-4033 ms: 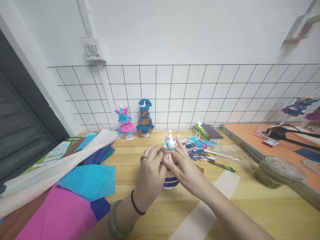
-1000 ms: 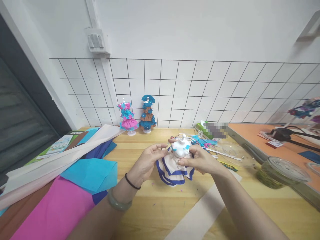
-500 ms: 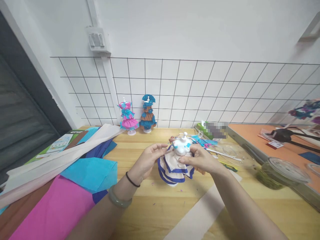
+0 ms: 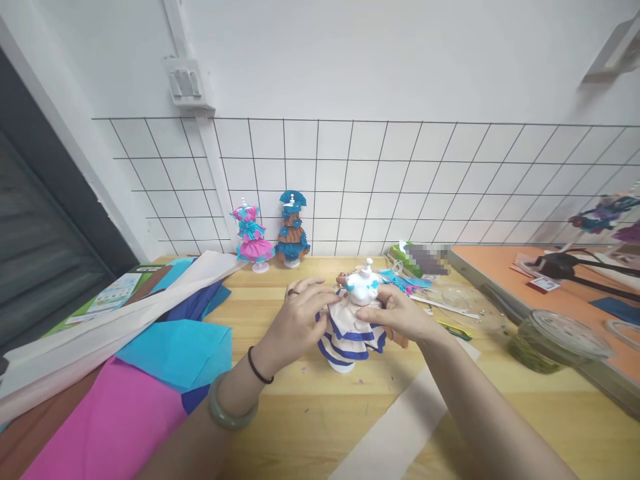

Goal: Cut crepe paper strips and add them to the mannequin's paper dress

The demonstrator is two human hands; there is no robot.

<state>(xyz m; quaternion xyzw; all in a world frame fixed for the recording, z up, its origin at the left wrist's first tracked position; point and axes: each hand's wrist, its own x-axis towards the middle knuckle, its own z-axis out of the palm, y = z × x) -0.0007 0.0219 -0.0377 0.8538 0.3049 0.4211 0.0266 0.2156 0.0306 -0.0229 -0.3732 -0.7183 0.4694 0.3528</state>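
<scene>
A small white mannequin [image 4: 363,285] with blue spots wears a white paper skirt [image 4: 347,340] edged in dark blue, standing on the wooden table [image 4: 320,413]. My left hand [image 4: 295,323] wraps its fingers round the skirt's left side at the waist. My right hand [image 4: 397,317] pinches the mannequin's waist from the right. Both hands are closed on the doll.
Sheets of pink, turquoise, navy and cream paper [image 4: 150,360] lie at the left. Two finished paper-dress dolls [image 4: 273,233] stand by the wire grid. Paper scraps [image 4: 425,293] and a glass jar [image 4: 555,340] sit at the right, beside an orange board [image 4: 530,273]. A cream strip [image 4: 400,427] lies in front.
My left hand has moved in from beside the skirt and closed on its waist. The doll has tilted slightly upright between my hands.
</scene>
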